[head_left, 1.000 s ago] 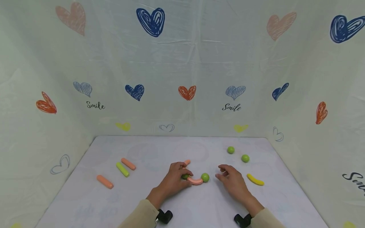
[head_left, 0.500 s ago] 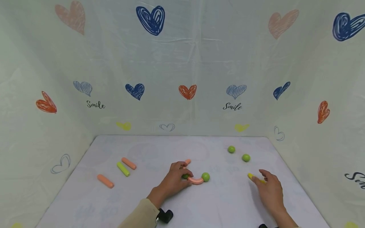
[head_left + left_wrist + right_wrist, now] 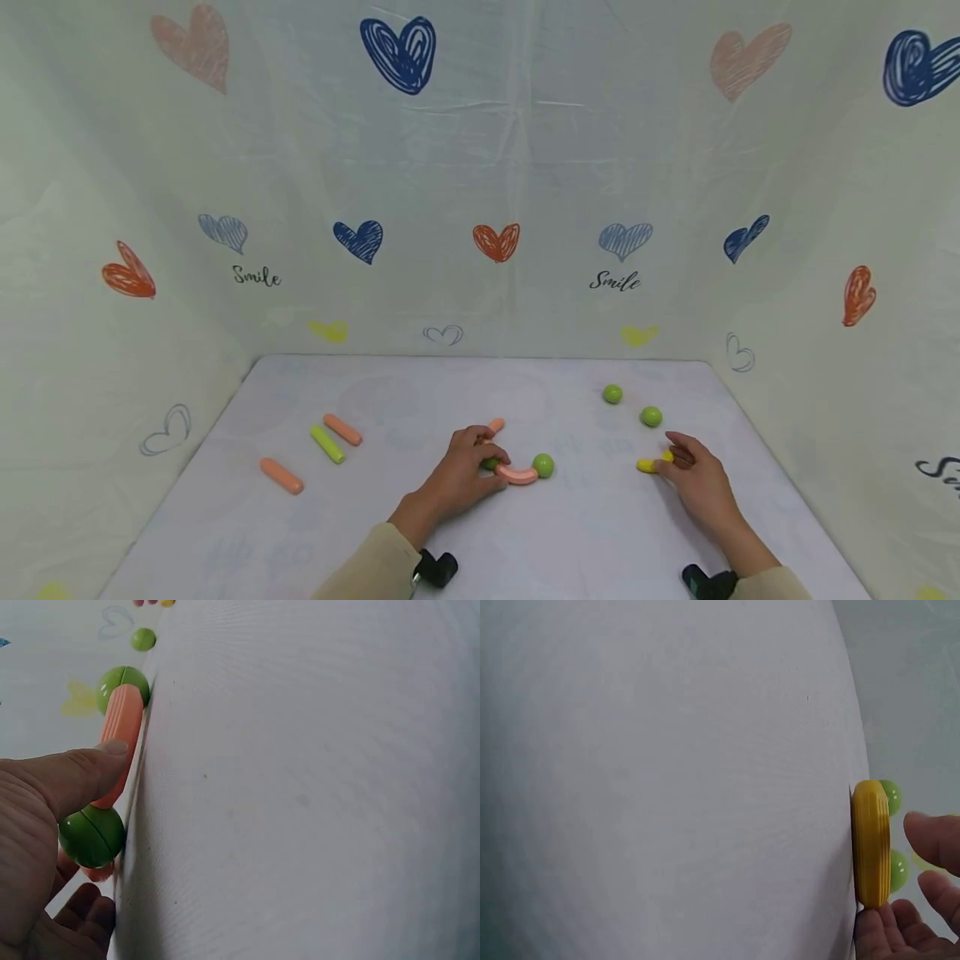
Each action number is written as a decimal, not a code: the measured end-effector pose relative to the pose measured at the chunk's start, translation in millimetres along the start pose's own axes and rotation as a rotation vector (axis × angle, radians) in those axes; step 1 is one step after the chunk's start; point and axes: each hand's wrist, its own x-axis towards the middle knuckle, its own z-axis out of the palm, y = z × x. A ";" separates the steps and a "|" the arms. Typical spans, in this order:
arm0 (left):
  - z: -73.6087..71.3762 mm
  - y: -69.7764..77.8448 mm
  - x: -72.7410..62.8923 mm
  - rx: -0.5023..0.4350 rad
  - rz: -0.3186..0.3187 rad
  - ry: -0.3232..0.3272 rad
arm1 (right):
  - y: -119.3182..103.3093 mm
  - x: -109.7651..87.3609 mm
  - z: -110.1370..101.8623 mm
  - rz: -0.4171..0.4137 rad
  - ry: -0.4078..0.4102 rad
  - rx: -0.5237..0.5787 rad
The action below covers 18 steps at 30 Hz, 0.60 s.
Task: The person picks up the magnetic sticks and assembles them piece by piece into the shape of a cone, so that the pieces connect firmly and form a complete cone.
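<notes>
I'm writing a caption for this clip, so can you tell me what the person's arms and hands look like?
Both the left hand and right hand are bare, without gloves. Plain beige sleeves cover the forearms, ending near the wrists. A small, stubby black device shows at each wrist. I can't make out cables or markings.

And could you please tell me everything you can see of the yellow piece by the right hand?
The yellow piece is slim, with rounded ends, fine lengthwise grooves along its side and a slight sheen, like plastic. It appears bent in the head view, where the right hand partly hides it. It lies on the white table, nearer the person than a green ball. In the right wrist view, fingertips meet one end, while the thumb stands clear.
</notes>
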 end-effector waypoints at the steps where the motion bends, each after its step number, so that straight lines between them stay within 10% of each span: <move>1: 0.0 0.0 0.1 0.000 -0.004 -0.002 | 0.8 1.6 -0.9 0.005 -0.016 0.032; 8: -0.3 1.4 0.4 -0.007 -0.015 -0.013 | 8.2 4.1 -7.3 0.111 0.001 0.174; 18: -1.0 1.2 -0.3 0.009 -0.005 -0.013 | 7.8 3.4 10.6 0.027 -0.024 -0.033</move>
